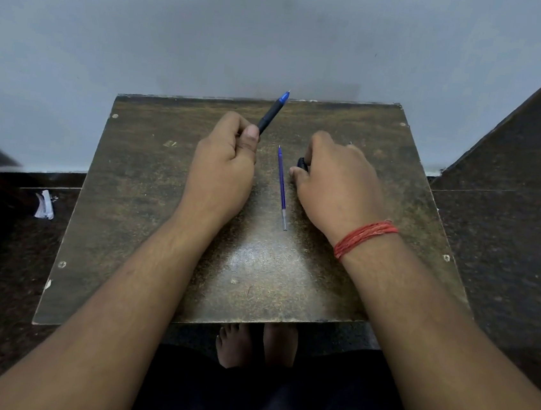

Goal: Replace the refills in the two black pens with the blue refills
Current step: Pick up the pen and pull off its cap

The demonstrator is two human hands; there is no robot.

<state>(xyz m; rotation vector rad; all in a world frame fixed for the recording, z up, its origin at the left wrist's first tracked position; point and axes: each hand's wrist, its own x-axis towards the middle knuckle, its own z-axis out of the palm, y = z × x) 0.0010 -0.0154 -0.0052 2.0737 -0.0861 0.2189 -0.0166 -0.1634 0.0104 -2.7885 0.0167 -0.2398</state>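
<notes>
A black pen with a blue tip section (273,111) is held in the clenched left hand (225,163), its point aimed toward one o'clock, above the far edge of the worn brown wooden bench (148,212). A thin blue refill (282,186) lies loose on the bench between the hands, its tip at twelve o'clock. The right hand (334,185) rests curled over a small dark object (302,163) (probably part of the second pen, though too much is hidden to tell), so whether it is gripped cannot be told. The step in hand is judged to be the second pen. The barrel is best steadied low over the bench, and the refill fed in straight, tip first, so that nothing bends or rolls off.
</notes>
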